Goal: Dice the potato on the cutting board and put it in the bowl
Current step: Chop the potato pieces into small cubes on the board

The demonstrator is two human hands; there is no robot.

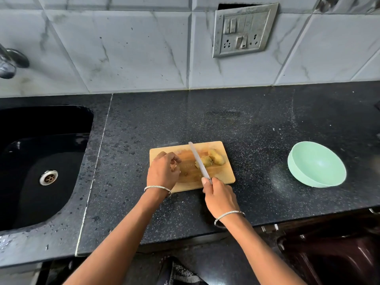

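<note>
The potato [216, 157] lies in chunks on the cutting board [222, 175], just beyond the right hand [220, 199], which grips the knife [198, 161] against them. The left hand [162, 171] curls left of the knife, and I cannot tell whether it holds anything. Unsteadied, the chunks could roll and the knife slip.

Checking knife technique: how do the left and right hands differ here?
The right hand grips the knife handle at the near edge of the cutting board; the left hand has no tool, fingers curled over the board's left end. The right hand is nearer the camera, the left farther in. Both wear a thin wrist bangle.
</note>
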